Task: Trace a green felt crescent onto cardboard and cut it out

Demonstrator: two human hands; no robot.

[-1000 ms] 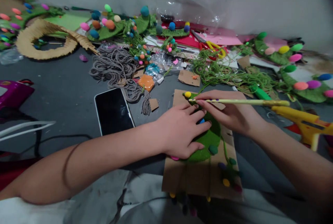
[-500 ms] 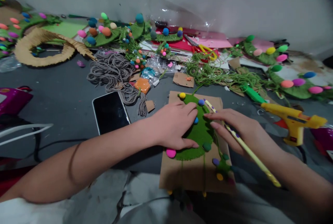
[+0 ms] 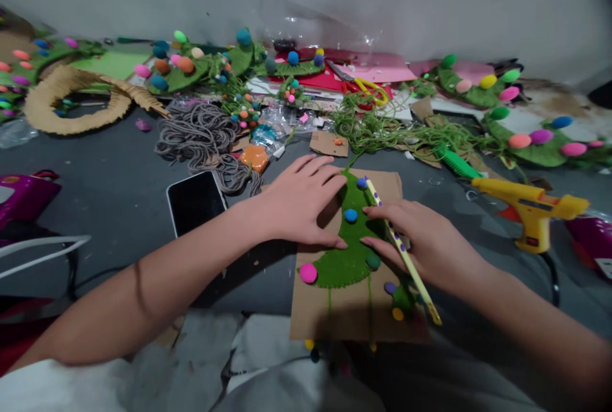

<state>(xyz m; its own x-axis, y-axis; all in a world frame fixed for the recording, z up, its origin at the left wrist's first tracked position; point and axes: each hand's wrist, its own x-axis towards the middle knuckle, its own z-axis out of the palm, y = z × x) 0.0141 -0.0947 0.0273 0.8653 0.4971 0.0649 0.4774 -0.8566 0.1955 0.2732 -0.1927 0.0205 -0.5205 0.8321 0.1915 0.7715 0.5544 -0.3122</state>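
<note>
A green felt piece [image 3: 351, 246] dotted with small coloured pom-poms lies on a cardboard sheet [image 3: 351, 313] in front of me. My left hand [image 3: 299, 201] lies flat on its upper left part, fingers stretched out. My right hand [image 3: 423, 243] rests on the felt's right side and holds a yellow pencil with purple dots [image 3: 401, 252], its point up near a blue pom-pom [image 3: 362, 183]. Another blue pom-pom [image 3: 350, 215] sits between my hands. A pink pom-pom [image 3: 308, 273] is at the felt's lower left.
A black phone [image 3: 195, 201] lies left of my left hand. A yellow glue gun [image 3: 530, 205] stands at the right. Grey yarn [image 3: 201, 134], green yarn [image 3: 387, 128], a woven ring [image 3: 71, 96], scissors [image 3: 366, 87] and more pom-pom felt pieces [image 3: 530, 141] crowd the back.
My left hand slid up the felt and spread flat. The right hand swung the pencil from level to steeply slanted toward me, point staying at the felt's top.
</note>
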